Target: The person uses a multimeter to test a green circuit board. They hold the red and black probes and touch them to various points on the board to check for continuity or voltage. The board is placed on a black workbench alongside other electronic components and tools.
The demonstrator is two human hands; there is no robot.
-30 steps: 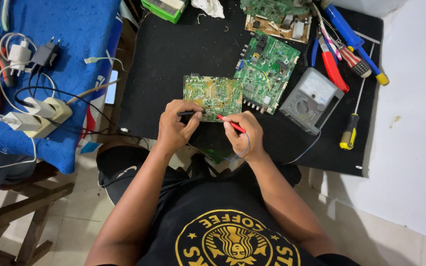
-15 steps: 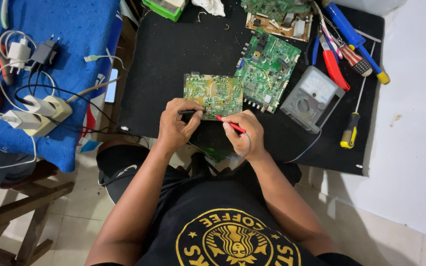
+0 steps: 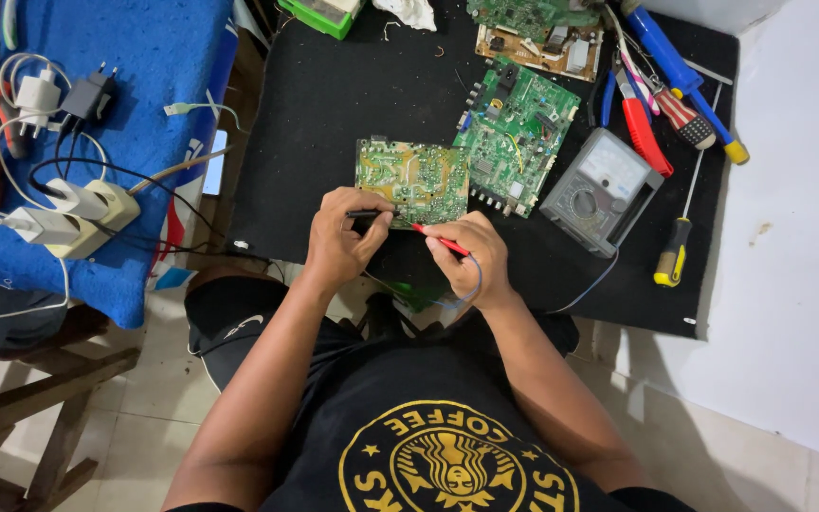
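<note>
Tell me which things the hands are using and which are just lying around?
In use:
left hand with black probe
right hand with red probe
yellowish board
meter

Lying about:
green board
screwdriver
pliers
chargers

Four circuit boards (image 3: 412,178) (image 3: 516,137) (image 3: 547,49) (image 3: 523,14), two probes (image 3: 369,214) (image 3: 442,241), one multimeter (image 3: 601,190), two hands (image 3: 343,242) (image 3: 476,261), three screwdrivers (image 3: 675,248) (image 3: 682,68) (image 3: 680,112).
</note>
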